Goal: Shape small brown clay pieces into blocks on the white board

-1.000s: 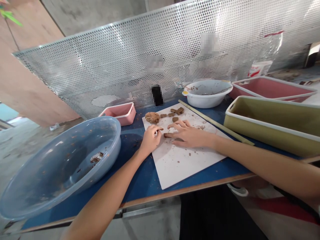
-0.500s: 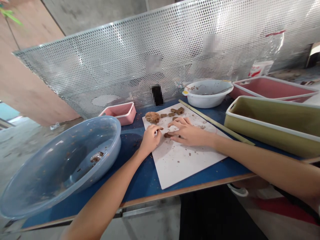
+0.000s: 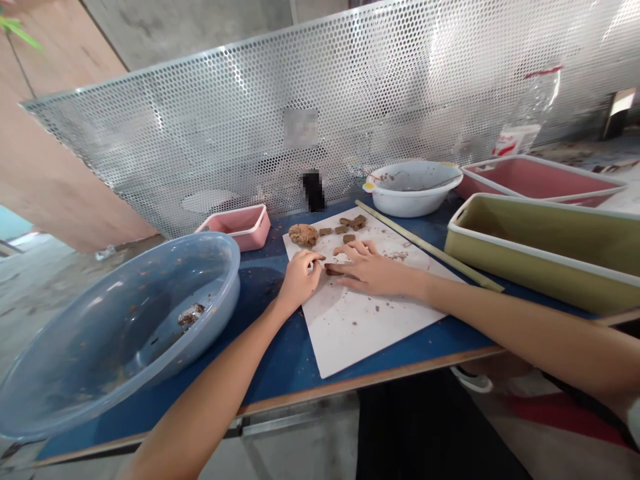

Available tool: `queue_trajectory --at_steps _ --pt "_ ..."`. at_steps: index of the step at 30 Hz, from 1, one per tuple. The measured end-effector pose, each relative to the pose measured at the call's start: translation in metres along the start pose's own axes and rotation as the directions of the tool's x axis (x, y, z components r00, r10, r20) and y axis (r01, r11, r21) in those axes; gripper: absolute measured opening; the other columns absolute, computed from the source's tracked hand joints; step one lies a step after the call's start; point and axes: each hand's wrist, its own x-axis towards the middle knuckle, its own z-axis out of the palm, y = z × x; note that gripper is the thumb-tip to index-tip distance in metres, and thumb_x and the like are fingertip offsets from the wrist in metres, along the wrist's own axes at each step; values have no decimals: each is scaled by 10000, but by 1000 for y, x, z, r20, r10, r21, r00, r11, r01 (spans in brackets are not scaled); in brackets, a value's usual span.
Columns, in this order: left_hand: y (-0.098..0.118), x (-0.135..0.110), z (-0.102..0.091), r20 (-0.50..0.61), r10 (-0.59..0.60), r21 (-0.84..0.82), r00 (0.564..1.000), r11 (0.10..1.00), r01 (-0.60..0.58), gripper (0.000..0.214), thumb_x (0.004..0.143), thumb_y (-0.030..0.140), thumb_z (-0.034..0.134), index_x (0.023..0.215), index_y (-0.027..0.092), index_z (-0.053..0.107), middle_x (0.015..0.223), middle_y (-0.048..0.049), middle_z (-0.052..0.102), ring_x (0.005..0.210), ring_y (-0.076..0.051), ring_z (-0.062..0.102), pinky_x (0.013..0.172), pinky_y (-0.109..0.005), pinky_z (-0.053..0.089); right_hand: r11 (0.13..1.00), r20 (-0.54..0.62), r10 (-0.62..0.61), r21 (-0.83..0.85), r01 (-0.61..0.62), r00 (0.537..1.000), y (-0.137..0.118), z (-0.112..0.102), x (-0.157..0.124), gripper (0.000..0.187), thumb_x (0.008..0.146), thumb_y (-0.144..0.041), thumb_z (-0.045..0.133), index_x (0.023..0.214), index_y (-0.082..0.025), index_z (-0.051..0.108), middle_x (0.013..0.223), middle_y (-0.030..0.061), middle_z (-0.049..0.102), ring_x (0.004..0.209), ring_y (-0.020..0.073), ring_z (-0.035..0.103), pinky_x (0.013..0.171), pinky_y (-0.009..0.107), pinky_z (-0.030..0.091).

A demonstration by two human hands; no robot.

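- Right hand (image 3: 373, 270) lies flat on the white board (image 3: 365, 327), fingers spread and apart, with the fingertips on a small brown clay roll (image 3: 332, 270) near the board's middle.
- Left hand (image 3: 299, 280) sits at the board's left edge, just beside the roll's end. The fingers are curled in, and I honestly can't tell if they're pinching anything.
- My guess is the roll is light, soft and a bit sticky, so it'll dent or snap easily. I'd lift it with light fingertips under its middle rather than by one end.
- At the board's far end there's a round clay lump (image 3: 303, 234) and a few cut clay bits (image 3: 350, 223).
- A thin stick (image 3: 425, 245) runs along the board's right edge, and there's a green tray (image 3: 540, 247) beyond that.
- A big blue basin (image 3: 120, 320) is left of the board, and a white bowl (image 3: 413, 187) is behind it.
- The only label is a red-and-white one on the plastic bottle (image 3: 525, 127) far behind the board, and I can't read it.
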Motion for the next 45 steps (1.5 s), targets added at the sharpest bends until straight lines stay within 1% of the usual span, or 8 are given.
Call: queue_trajectory --at_steps 5,11,17,26,31,36,41,45 --pt "0 0 0 8 -6 -8 1000 1000 6 271 1035 129 574 1081 200 830 1024 -81 780 1008 -251 726 996 -398 590 999 -8 35 42 -35 999 2 -3 1 507 1216 -463 385 1332 -305 853 1600 150 589 1459 423 465 1153 669 416" --pt "3 0 0 7 -19 -11 1000 1000 19 266 1032 134 579 1095 206 827 1062 -83 786 993 -247 718 975 -393 594 999 10 23 35 -23 1000 -1 -4 1 493 1206 -504 408 1546 -344 727 1670 160 527 1493 434 456 1173 688 421" --pt "2 0 1 3 -22 -27 1000 999 22 259 1022 130 590 1088 203 830 1067 -83 786 983 -246 713 965 -395 592 999 -19 21 42 -20 1000 5 -5 2 487 1196 -469 437 1225 -282 886 1599 164 605 1467 455 465 1129 720 430" --pt "1 0 2 9 -9 -18 1000 1000 9 266 1018 122 589 1110 193 828 1077 -89 782 996 -251 713 971 -395 589 996 -31 9 89 -6 999 -2 -6 1 440 1191 -461 484 1495 -303 760 1590 172 596 1458 412 476 1177 705 430" --pt "1 0 2 9 -9 -23 1000 1000 9 275 1021 123 581 1111 199 830 1068 -88 777 1001 -250 715 968 -393 591 994 -11 -16 110 17 1000 0 -8 1 412 1186 -456 503 1285 -305 873 1582 157 608 1474 425 454 1167 707 421" --pt "1 0 1 17 -12 -18 1000 1000 12 268 1022 127 581 1102 192 828 1063 -87 779 990 -249 714 977 -395 586 996 1 4 86 -4 1000 3 -8 2 430 1189 -458 490 1484 -346 780 1628 154 576 1478 427 455 1165 692 425" --pt "3 0 1 24 -26 -21 999 999 26 278 1037 130 569 1101 188 833 1062 -84 778 981 -241 714 970 -382 582 987 7 -20 158 18 1000 6 -12 2 421 1180 -461 516 1178 -324 913 1611 108 621 1482 423 455 1179 674 409" --pt "3 0 0 25 -22 -10 999 1000 23 276 1030 124 580 1111 192 835 1071 -85 780 983 -243 713 972 -381 582 990 13 -41 134 39 999 9 -13 0 412 1186 -461 504 1357 -326 854 1639 126 595 1488 429 443 1163 710 411"
